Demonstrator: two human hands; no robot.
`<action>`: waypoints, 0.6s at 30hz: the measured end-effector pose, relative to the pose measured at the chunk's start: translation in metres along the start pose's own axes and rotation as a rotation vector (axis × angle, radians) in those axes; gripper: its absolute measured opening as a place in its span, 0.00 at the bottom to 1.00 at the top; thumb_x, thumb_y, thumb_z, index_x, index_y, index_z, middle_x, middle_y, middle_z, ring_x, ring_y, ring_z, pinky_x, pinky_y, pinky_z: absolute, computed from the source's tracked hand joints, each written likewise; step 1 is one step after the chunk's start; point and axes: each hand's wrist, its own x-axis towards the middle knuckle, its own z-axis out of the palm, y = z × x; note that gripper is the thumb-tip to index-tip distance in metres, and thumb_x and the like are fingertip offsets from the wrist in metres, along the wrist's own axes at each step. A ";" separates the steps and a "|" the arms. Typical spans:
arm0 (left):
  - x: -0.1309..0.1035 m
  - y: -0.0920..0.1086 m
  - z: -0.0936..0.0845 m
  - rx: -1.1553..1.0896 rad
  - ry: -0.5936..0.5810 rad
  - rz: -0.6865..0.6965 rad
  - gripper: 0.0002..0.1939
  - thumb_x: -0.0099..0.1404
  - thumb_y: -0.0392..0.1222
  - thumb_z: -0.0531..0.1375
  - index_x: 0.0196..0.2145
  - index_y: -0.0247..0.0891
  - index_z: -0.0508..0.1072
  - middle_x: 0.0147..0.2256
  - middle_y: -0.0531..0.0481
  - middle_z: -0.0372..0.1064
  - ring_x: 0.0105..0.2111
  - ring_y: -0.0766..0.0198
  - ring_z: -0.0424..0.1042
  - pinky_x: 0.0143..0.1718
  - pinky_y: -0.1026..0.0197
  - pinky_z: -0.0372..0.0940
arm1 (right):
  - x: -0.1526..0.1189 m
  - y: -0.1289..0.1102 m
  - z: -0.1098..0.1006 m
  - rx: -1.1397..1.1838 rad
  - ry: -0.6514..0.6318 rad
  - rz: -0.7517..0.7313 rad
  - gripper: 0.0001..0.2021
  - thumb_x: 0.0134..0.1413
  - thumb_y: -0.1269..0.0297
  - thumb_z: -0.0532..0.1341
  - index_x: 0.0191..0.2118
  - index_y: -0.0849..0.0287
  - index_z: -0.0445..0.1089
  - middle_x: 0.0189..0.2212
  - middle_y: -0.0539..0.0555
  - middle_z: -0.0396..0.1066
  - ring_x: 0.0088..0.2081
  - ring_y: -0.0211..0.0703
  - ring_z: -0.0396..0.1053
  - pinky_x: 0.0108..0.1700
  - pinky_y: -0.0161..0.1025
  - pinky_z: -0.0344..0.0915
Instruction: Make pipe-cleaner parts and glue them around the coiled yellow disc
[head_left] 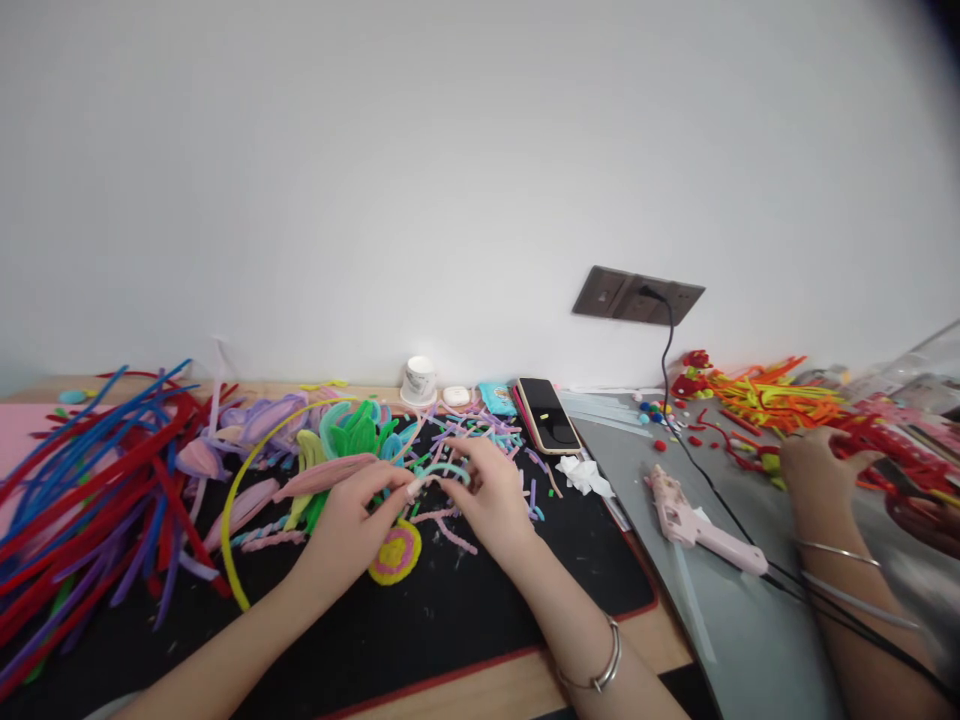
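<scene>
Over the black mat, my left hand pinches one end of a light teal and pale pink pipe cleaner piece. The fingers of my right hand close on the other end of that curved piece. Just below my hands lies a yellow and pink round coil. Pink twisted pieces rest on the mat between my hands. Left of my left hand are a pink leaf-shaped loop, green loops and a long yellow pipe cleaner.
Red, blue and purple pipe cleaners spread at left. At the back stand a white cup and a phone. A pink glue gun with a black cable lies right. Another person's hand works at far right.
</scene>
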 end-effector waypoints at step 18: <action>-0.003 0.007 0.006 -0.148 -0.068 -0.005 0.04 0.59 0.39 0.57 0.31 0.37 0.70 0.27 0.51 0.69 0.29 0.62 0.69 0.32 0.61 0.64 | 0.002 -0.007 -0.006 0.497 -0.324 0.281 0.05 0.48 0.69 0.58 0.24 0.61 0.63 0.17 0.44 0.57 0.20 0.32 0.54 0.24 0.31 0.50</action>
